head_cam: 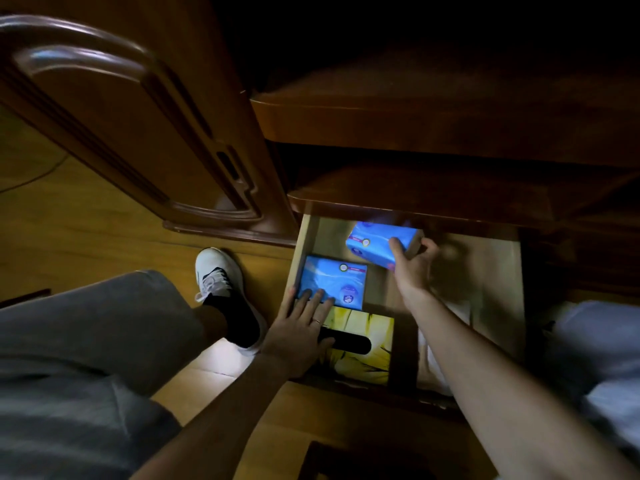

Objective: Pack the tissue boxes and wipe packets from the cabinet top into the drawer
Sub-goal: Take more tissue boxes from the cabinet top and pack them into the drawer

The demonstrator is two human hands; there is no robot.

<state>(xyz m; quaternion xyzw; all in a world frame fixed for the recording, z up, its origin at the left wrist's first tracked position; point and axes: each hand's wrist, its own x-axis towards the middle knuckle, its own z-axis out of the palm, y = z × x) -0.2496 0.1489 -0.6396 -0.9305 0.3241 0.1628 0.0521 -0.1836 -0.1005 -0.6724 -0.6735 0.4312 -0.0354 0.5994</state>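
The blue box (381, 245) gripped in the right hand (414, 268) may jam under the cabinet edge (415, 206) or strike the box (341, 282) steadied by the flat, spread left hand (301, 327).

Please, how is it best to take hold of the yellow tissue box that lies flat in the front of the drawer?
Probably from above, across its two long sides. The yellow tissue box lies flat with its dark slot facing up, so the top is reachable. The left hand rests over its left end, and the blue box sits close behind, so the right side is freest.

Dim, blurred frame; light pools inside the drawer (512, 271).
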